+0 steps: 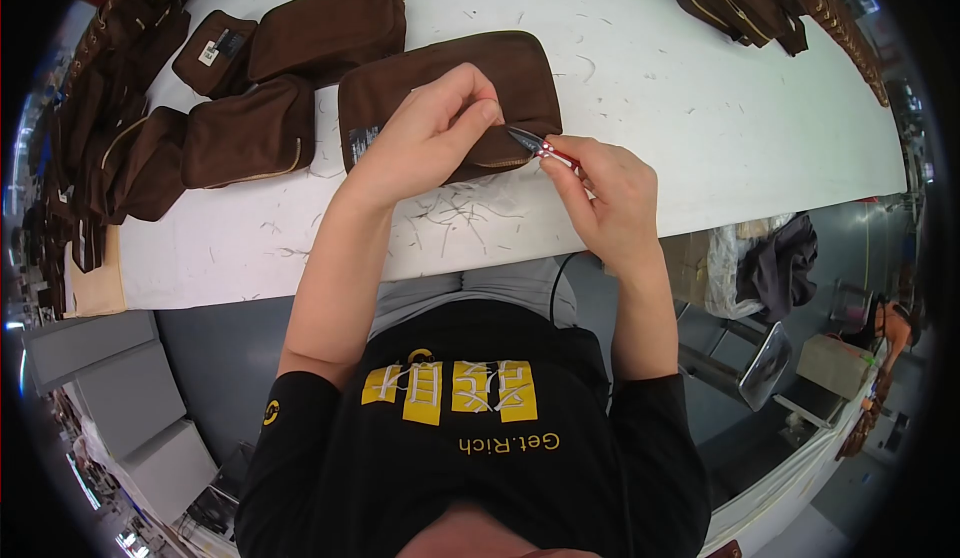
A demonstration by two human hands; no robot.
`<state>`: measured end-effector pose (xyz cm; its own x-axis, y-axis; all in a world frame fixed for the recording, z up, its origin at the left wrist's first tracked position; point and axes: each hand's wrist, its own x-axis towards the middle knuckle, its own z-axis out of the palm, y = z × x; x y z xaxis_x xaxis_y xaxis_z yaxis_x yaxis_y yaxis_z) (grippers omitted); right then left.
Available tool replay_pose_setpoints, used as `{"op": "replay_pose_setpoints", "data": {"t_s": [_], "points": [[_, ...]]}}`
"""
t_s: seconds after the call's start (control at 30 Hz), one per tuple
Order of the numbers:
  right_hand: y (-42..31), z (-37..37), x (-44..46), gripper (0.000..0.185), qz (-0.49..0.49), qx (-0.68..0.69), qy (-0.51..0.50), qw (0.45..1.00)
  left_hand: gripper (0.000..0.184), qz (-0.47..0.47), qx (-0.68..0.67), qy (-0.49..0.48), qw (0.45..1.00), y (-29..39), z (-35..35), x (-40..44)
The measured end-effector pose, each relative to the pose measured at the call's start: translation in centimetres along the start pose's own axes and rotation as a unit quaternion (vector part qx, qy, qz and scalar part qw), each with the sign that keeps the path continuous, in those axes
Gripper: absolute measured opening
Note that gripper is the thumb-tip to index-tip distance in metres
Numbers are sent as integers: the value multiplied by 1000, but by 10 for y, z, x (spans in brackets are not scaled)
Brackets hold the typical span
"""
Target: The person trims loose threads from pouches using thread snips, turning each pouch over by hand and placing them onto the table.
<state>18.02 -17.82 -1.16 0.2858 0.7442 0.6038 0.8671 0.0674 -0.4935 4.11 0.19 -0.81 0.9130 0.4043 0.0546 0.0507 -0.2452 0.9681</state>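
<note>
A brown fabric pouch (450,68) with a zipper lies on the white table in front of me. My left hand (430,133) is over the pouch, thumb and forefinger pinched together near the blade tips; what they hold is too small to make out. My right hand (608,193) is closed around small red-handled thread snips (545,150), whose dark blades point left over the pouch near its zipper. A dark printed label shows on the pouch beside my left wrist.
More brown pouches (330,28) lie at the left, with a large pile (85,108) along the far left edge. Another pile (735,3) sits at the back right. Thread scraps litter the white table (660,88). Grey boxes (130,388) stand at lower left, a metal-framed stool (750,363) at lower right.
</note>
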Motion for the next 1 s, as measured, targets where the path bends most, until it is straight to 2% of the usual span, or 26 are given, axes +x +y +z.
{"op": "replay_pose_setpoints", "data": {"t_s": [0.1, 0.27, 0.33, 0.5, 0.67, 0.77, 0.87, 1.0], "points": [[0, 2, -4, 12, 61, 20, -10, 998, 8, 38, 12, 29, 999, 2, -1, -6], [-1, 1, -3, 12, 58, 21, -9, 998, 9, 122, 134, 45, 982, 8, -3, -17], [-1, 2, -4, 12, 64, 34, -7, 997, 5, 102, 123, 52, 986, 9, -2, -16], [4, 2, -6, 13, 88, 105, -15, 990, 7, 63, 149, 56, 985, 8, -1, -11], [1, -4, -1, 16, 40, 40, -29, 998, 11, 59, 143, 51, 987, 4, 0, -10], [-3, -4, -1, 17, 49, 20, -35, 998, 13, 78, 13, 21, 997, -10, -6, -9], [-5, -2, 0, 17, 45, 4, -28, 999, 14, 3, -158, 105, 982, 1, -5, -7], [-6, 1, -1, 17, 30, -18, -18, 999, 12, 8, -195, 176, 965, -11, -11, -12]]}}
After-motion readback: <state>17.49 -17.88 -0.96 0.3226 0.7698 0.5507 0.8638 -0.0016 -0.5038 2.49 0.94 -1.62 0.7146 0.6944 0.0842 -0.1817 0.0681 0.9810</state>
